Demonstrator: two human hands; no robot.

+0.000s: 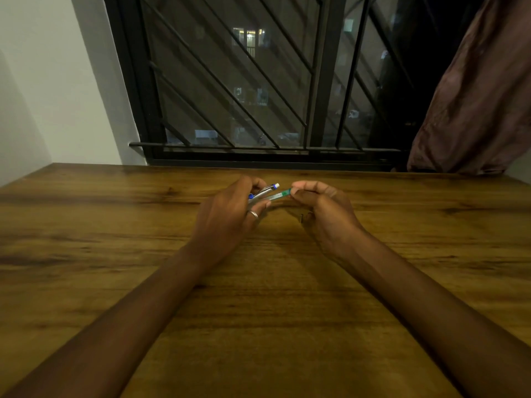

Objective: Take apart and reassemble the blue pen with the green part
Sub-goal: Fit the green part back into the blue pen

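Observation:
My left hand [230, 214], with a ring on one finger, is closed around a silver and blue pen body [265, 191] whose white-tipped end points up and right. Just below it runs a clear tube with a green part [280, 194]. My right hand [321, 208] pinches the green end between thumb and forefinger, while the tube's other end goes into my left hand. Both hands hover just above the wooden table [258, 311], near its far middle. My fingers hide the rest of the pen.
The wooden table reaches from the front edge to a barred window [244, 81] at the back. A white wall [43, 81] stands at the left, and a brown curtain [474, 96] hangs at the right.

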